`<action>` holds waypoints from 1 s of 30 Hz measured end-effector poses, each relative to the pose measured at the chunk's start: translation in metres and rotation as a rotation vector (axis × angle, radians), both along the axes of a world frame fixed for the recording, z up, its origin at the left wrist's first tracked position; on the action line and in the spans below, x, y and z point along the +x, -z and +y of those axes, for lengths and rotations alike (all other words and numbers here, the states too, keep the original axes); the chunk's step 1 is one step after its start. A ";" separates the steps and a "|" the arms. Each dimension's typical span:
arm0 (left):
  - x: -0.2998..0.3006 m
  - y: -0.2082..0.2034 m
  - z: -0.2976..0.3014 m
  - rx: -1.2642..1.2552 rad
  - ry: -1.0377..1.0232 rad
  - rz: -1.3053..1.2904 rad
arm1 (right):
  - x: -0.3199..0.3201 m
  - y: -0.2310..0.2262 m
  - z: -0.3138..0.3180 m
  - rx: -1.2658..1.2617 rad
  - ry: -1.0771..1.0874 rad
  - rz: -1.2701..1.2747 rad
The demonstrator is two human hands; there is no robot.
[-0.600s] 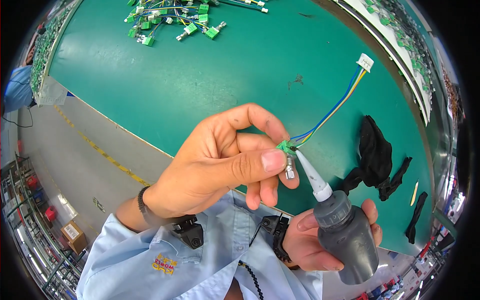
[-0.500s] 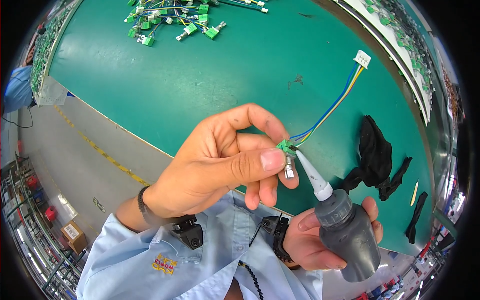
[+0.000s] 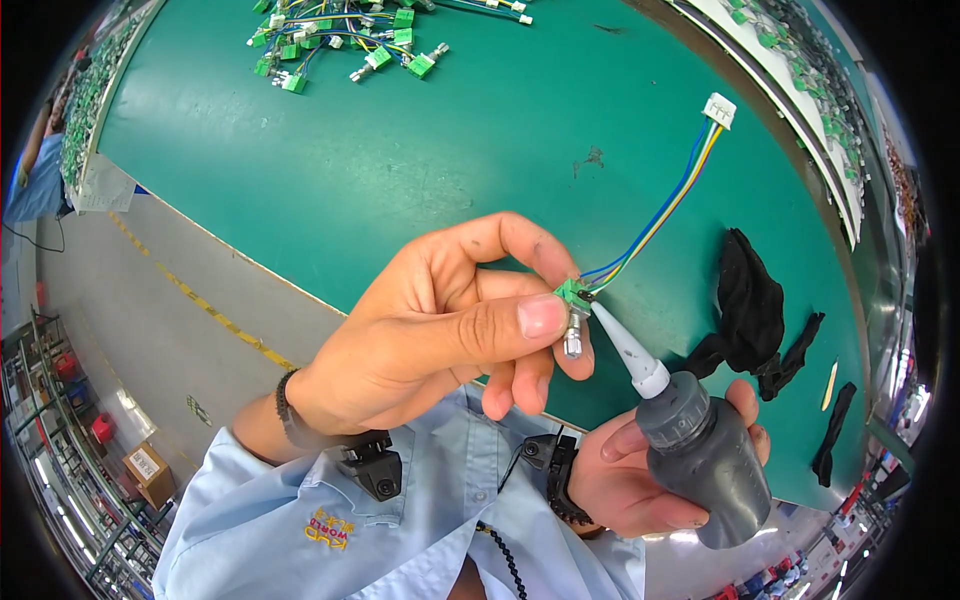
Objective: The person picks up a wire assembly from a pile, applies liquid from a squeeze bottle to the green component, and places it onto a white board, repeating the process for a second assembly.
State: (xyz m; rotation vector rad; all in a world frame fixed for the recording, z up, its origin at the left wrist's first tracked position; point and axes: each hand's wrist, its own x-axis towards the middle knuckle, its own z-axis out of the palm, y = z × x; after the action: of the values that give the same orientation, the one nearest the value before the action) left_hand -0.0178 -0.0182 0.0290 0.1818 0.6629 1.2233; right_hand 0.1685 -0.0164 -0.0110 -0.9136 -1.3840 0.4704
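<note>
Between thumb and fingers, my left hand (image 3: 450,315) pinches a small green potentiometer (image 3: 572,291) with a metal shaft pointing toward me. Thin blue, white and yellow wires (image 3: 658,215) run from it up to the right, ending in a white plug (image 3: 719,110). My right hand (image 3: 625,470) is wrapped round a dark grey squeeze bottle (image 3: 710,470), tilted so its pale cone nozzle (image 3: 627,348) points up and left. The nozzle tip is at the wired side of the potentiometer, by a dark blob; whether they touch, I cannot tell.
Several wired green potentiometers (image 3: 340,35) lie heaped at the far left of the green table (image 3: 300,170). Black cloth pieces (image 3: 750,300) and a thin pale stick (image 3: 829,386) rest at the right. White trays (image 3: 800,110) of green parts line the far right edge.
The bottle has shifted slightly right, its nozzle tip staying beside the potentiometer. The white plug and the shaft have swung a little left. Both hands keep their hold.
</note>
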 end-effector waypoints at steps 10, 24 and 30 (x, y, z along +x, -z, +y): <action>-0.001 0.002 -0.001 0.016 0.006 -0.052 | 0.002 0.000 0.001 -0.003 -0.021 0.018; -0.002 0.000 0.002 -0.045 -0.022 -0.035 | -0.017 -0.008 0.005 -0.079 0.098 0.324; -0.006 -0.005 0.005 0.054 -0.120 0.311 | -0.015 -0.009 0.002 -0.087 0.039 0.358</action>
State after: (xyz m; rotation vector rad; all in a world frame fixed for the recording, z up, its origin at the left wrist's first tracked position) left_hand -0.0235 -0.0131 0.0339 0.3874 0.9216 1.3426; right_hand 0.1532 -0.0149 -0.0022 -0.8759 -1.0249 0.6344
